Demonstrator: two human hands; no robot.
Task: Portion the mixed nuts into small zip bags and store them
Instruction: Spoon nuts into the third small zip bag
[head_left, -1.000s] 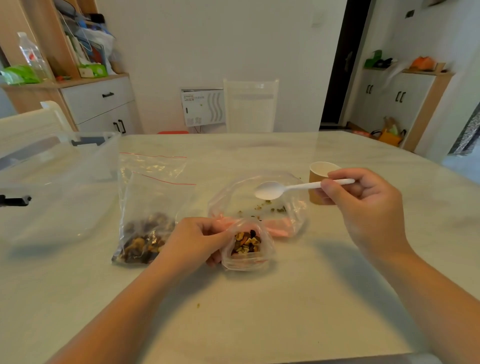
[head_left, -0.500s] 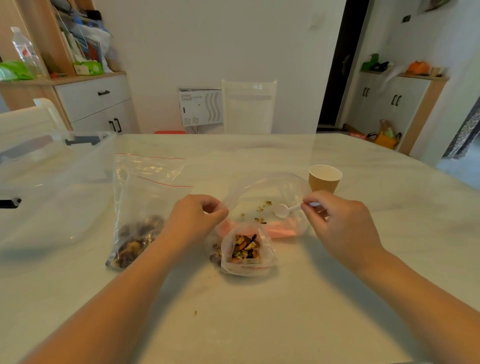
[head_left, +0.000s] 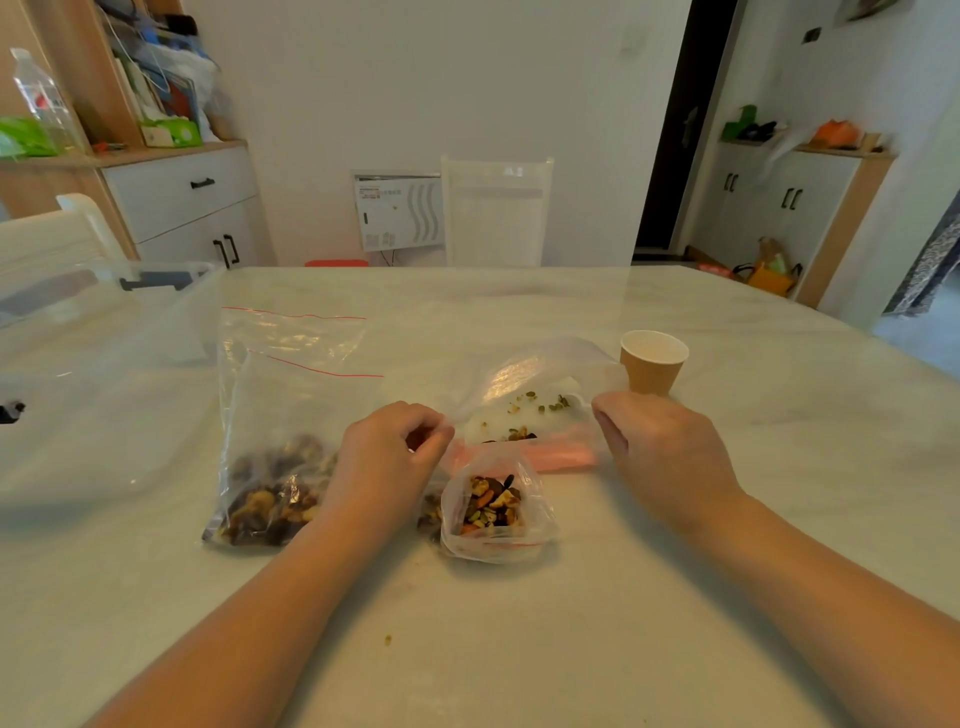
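Observation:
A nearly empty clear bag (head_left: 524, 387) with a pink strip lies mid-table, with a few seeds and nut bits inside. My left hand (head_left: 387, 454) pinches its left edge. My right hand (head_left: 657, 457) has its fingers curled at its right edge and seems to grip the film. In front of it stands a small open zip bag (head_left: 493, 519) filled with mixed nuts. Another small portion of nuts (head_left: 430, 512) shows just left of it, partly behind my left wrist. A large zip bag (head_left: 275, 483) with nuts at its bottom lies to the left. I cannot clearly make out the white spoon.
A brown paper cup (head_left: 652, 364) stands upright just beyond my right hand. A big clear plastic storage box (head_left: 78, 374) takes up the table's left side. A crumb (head_left: 387, 639) lies on the near tabletop. A white chair back (head_left: 496, 208) is at the far edge.
My right hand came down from holding the spoon in the air to the emptied bag's right edge. My left hand let go of the small bag and took the emptied bag's left edge.

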